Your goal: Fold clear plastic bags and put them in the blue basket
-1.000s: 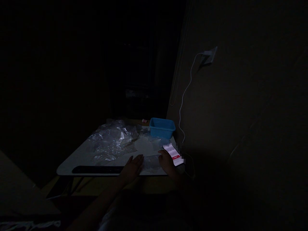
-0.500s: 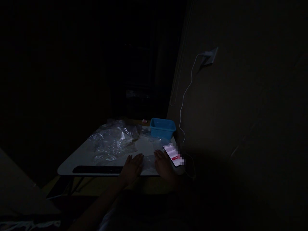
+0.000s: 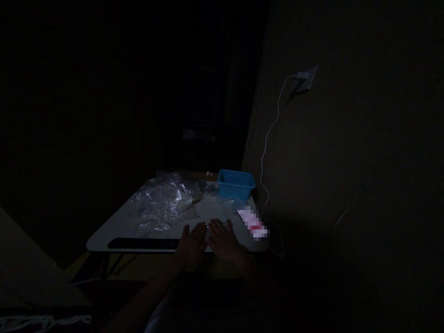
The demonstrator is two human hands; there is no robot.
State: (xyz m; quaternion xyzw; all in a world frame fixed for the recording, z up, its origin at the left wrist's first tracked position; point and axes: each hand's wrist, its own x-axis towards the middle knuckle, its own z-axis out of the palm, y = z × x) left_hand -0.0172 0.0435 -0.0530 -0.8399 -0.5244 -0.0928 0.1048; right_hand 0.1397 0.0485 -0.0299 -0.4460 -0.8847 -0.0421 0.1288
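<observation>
The room is very dark. My left hand (image 3: 192,240) lies flat on the near edge of a white table (image 3: 114,226), fingers stretched out. Close beside it, almost touching, my right hand (image 3: 222,238) also lies flat with fingers spread. Both hands rest on or just in front of a thin clear plastic sheet (image 3: 211,229). A lit phone (image 3: 252,222) lies on the table to the right of my right hand. Just beyond my fingertips sits a pale round piece (image 3: 208,209).
Crumpled clear plastic (image 3: 163,201) covers the table's middle. A blue plastic tub (image 3: 236,183) stands at the far right corner. A white cable (image 3: 268,138) runs down the wall from a plug (image 3: 305,79). A dark strip (image 3: 138,243) lies along the front edge.
My right hand left the phone and slid left across the table until it lies next to my left hand. My left hand stayed put.
</observation>
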